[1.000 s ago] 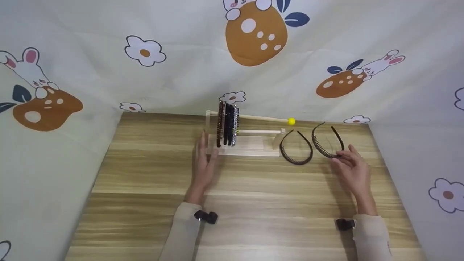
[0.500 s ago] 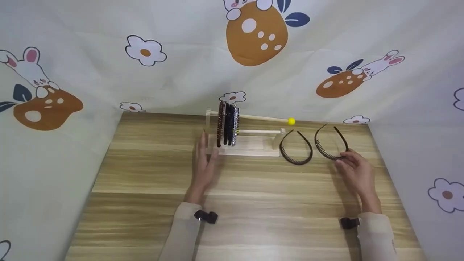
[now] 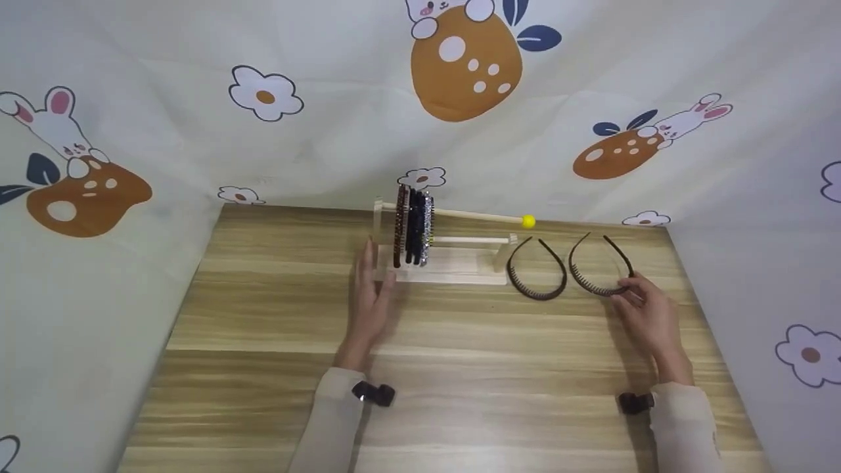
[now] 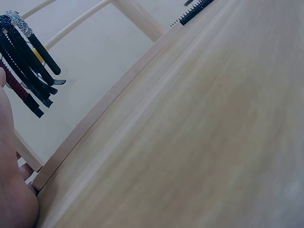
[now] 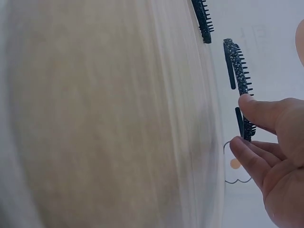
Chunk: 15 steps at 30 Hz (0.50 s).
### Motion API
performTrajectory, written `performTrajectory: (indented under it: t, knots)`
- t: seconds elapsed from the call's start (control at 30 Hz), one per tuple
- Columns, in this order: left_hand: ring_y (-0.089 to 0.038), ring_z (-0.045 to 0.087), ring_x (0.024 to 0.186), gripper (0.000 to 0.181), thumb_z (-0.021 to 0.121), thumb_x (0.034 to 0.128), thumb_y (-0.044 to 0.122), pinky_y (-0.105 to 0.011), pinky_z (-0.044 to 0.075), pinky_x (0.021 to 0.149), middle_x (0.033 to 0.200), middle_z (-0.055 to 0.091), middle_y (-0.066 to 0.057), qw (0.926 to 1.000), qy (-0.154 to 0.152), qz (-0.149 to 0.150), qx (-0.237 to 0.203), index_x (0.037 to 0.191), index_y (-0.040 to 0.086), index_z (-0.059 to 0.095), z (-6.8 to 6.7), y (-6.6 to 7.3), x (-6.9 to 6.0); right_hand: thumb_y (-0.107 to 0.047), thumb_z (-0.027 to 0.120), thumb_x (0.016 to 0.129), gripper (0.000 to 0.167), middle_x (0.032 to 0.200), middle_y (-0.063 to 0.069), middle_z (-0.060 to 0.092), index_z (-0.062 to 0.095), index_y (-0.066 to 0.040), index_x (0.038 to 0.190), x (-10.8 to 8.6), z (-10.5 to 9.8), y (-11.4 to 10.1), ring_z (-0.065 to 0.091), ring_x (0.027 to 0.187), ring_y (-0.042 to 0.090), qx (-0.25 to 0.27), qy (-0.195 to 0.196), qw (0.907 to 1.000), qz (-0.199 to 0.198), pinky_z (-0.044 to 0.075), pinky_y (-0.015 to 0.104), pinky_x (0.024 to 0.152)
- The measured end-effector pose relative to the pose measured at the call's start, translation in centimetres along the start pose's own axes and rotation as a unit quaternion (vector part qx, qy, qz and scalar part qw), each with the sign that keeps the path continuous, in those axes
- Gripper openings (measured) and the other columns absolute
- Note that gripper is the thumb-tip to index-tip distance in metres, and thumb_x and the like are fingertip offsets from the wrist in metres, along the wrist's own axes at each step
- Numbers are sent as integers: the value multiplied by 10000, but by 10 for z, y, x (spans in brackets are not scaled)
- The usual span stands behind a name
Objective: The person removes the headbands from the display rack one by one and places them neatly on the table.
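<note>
A wooden rack [image 3: 453, 274] stands at the table's back, several headbands [image 3: 414, 226] hanging on the left part of its rods. My left hand [image 3: 371, 302] lies against the rack's left end, fingers extended, thumb at the base's front edge. Right of the rack a dark toothed headband [image 3: 539, 295] lies on the table. My right hand [image 3: 650, 315] pinches the front right of another dark headband [image 3: 594, 289], its ends pointing to the back. In the right wrist view this headband [image 5: 242, 71] shows a speckled surface with teeth, between thumb and fingers.
A yellow ball [image 3: 528, 221] caps the right end of the rack's upper rod. Behind the wooden table [image 3: 460, 368] rises a printed cloth backdrop [image 3: 341, 131], with cloth at the left and right sides too.
My right hand has moved slightly right and toward the front with the pinched headband, whose ends have also come nearer. My left hand, the rack and the other headband have stayed put.
</note>
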State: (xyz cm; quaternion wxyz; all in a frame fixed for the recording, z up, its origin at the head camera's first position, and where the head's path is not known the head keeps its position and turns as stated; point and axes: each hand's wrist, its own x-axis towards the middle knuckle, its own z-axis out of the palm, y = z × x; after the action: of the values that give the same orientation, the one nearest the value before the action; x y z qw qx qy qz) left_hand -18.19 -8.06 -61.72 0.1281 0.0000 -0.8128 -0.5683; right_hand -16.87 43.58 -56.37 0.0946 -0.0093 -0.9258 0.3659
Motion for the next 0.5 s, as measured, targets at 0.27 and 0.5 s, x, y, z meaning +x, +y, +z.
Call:
performTrajectory:
  t: [0.27,0.5]
  knots:
    - [-509,165,1664,773,500,1140,474,-856,147,1250,1853,122,-176,10000,11,-28,-29,1793,230,166,0,-2,0,-13,798,1011,330,1557,413,527,687,79,1307,0,-3,4,633,1310,592,-492,-271,9984,-18,480,677,1148]
    - [-526,172,1658,788,496,1133,492,-873,141,1236,1852,133,-179,10000,-25,-55,-37,1797,251,149,0,0,-1,33,799,986,308,1519,409,563,692,83,1270,-1,-2,9,612,1322,596,-627,-308,9972,-251,470,732,1115]
